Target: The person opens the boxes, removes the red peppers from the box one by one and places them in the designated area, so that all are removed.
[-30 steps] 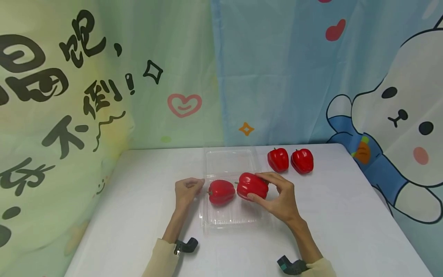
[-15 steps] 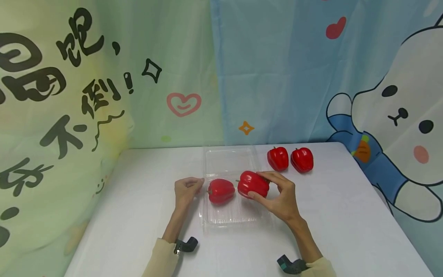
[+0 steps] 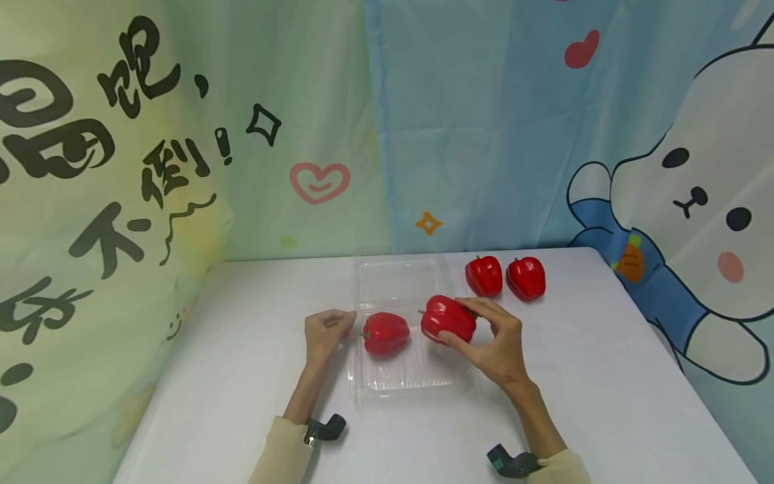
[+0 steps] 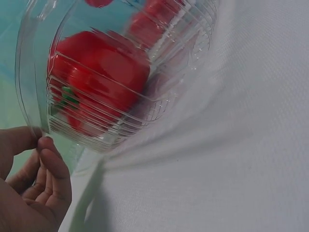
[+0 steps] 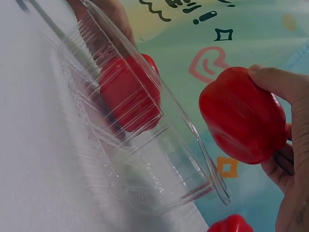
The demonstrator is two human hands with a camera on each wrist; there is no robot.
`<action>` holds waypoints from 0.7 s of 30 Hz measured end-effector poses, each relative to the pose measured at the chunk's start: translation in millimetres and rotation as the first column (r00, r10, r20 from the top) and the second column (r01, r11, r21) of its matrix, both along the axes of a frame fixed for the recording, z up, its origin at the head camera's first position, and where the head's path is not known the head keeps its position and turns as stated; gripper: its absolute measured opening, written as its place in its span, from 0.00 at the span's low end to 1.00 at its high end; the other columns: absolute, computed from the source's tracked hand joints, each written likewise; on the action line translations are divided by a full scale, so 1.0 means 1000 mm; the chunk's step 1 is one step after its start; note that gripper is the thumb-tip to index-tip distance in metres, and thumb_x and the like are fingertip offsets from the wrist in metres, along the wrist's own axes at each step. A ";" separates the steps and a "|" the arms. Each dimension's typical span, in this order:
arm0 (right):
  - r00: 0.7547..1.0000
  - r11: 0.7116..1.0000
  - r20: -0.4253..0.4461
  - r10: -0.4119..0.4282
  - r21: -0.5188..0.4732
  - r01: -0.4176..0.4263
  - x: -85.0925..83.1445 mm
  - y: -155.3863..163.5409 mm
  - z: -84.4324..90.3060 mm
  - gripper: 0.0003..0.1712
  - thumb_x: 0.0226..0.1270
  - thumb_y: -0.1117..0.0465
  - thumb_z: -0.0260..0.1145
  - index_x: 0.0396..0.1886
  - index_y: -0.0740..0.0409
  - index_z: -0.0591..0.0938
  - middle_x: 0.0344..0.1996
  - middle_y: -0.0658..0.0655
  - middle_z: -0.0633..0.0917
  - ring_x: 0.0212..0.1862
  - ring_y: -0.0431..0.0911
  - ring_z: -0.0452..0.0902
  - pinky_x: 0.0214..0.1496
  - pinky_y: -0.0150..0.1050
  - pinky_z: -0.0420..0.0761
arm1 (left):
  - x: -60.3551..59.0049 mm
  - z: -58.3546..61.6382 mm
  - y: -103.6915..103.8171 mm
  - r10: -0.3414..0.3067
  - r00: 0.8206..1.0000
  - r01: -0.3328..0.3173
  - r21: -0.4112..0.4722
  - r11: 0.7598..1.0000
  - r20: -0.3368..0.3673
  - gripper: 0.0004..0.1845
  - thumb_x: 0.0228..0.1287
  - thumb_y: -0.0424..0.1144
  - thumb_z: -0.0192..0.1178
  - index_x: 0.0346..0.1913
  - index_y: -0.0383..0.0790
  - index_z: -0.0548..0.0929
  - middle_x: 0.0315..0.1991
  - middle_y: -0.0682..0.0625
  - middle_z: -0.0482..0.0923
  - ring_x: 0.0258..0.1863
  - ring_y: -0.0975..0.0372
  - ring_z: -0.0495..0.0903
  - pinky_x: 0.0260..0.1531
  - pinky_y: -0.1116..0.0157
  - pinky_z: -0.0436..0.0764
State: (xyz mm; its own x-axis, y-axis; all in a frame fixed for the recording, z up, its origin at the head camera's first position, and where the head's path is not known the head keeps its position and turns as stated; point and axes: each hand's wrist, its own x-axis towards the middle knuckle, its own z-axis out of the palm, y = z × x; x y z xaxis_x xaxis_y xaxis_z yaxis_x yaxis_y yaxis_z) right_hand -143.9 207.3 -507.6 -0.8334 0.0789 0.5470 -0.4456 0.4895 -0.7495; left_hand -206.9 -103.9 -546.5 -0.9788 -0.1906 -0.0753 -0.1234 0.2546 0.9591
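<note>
The right hand (image 3: pixel 498 346) grips a red pepper (image 3: pixel 448 319) between thumb and curled fingers, holding it just above the right half of a clear tray (image 3: pixel 399 384). From the right wrist, this pepper (image 5: pixel 244 113) hangs clear of the tray's rim (image 5: pixel 203 154), touching nothing but the fingers (image 5: pixel 277 82) round it. Its stem points left, toward a second pepper (image 3: pixel 385 333) that lies on its side in the tray's left half. The two peppers are near each other but apart.

The left hand (image 3: pixel 324 332) sits at the tray's left edge, fingers curled, pinching the rim. The left wrist view shows the thumb and fingertips (image 4: pixel 50 162) closed on the clear plastic lip (image 4: pixel 31 111), with the lying pepper (image 4: pixel 96 79) just behind the ribbed wall.

The tray's open lid (image 3: pixel 399 281) lies flat behind it, toward the backdrop. Right of the lid stand two more peppers (image 3: pixel 484 275) (image 3: pixel 525 278), upright, side by side and nearly touching, well apart from the held one. Everything rests on a white table (image 3: pixel 605 376). Behind hangs a cartoon backdrop (image 3: pixel 695 202) with a white rabbit, hearts and black lettering.
</note>
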 end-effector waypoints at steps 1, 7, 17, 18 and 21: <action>1.000 1.000 -0.004 -0.005 0.000 0.005 0.000 0.001 0.000 0.41 0.44 0.66 0.90 0.63 0.54 0.89 0.57 0.55 0.93 0.55 0.39 0.87 0.58 0.22 0.82 | 0.000 0.000 0.000 0.001 1.000 -0.001 0.001 1.000 0.002 0.11 0.70 0.41 0.73 0.39 0.33 0.92 0.30 0.41 0.92 0.27 0.65 0.84 0.30 0.69 0.80; 0.998 0.999 -0.035 -0.044 -0.010 0.044 -0.001 0.003 0.000 0.41 0.44 0.66 0.90 0.63 0.52 0.89 0.56 0.55 0.93 0.53 0.41 0.88 0.58 0.22 0.82 | 0.000 -0.001 0.000 0.002 1.000 -0.002 0.008 1.000 -0.002 0.11 0.70 0.40 0.73 0.39 0.32 0.92 0.30 0.39 0.91 0.25 0.65 0.83 0.28 0.70 0.79; 0.994 0.995 -0.028 -0.102 -0.020 0.101 -0.001 0.006 -0.004 0.40 0.44 0.67 0.90 0.63 0.56 0.89 0.56 0.57 0.93 0.53 0.28 0.83 0.58 0.20 0.81 | -0.002 -0.001 0.000 0.004 1.000 -0.004 0.008 1.000 0.001 0.11 0.69 0.40 0.73 0.38 0.32 0.92 0.30 0.39 0.92 0.25 0.65 0.84 0.30 0.70 0.80; 0.994 0.994 -0.027 -0.107 -0.022 0.107 -0.001 0.007 -0.004 0.40 0.45 0.67 0.90 0.63 0.56 0.89 0.56 0.57 0.93 0.53 0.28 0.82 0.57 0.20 0.81 | -0.002 -0.001 0.000 0.004 1.000 -0.004 0.006 1.000 -0.001 0.11 0.70 0.40 0.73 0.38 0.32 0.92 0.30 0.38 0.92 0.25 0.65 0.84 0.30 0.70 0.80; 0.991 0.991 -0.027 -0.129 -0.027 0.128 -0.001 0.007 -0.006 0.40 0.46 0.67 0.90 0.64 0.56 0.89 0.57 0.58 0.93 0.54 0.27 0.82 0.58 0.20 0.81 | -0.001 -0.001 0.000 0.002 1.000 -0.002 0.002 1.000 -0.008 0.11 0.70 0.40 0.72 0.38 0.32 0.92 0.30 0.38 0.92 0.25 0.65 0.83 0.30 0.70 0.80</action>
State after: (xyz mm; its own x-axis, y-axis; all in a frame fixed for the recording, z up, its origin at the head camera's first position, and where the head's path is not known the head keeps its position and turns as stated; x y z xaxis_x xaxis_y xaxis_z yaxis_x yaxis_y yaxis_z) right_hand -144.5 214.1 -513.1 -0.7997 0.1981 0.5668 -0.4016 0.5253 -0.7502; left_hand -208.4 -104.2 -547.8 -0.9789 -0.1925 -0.0682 -0.1165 0.2526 0.9605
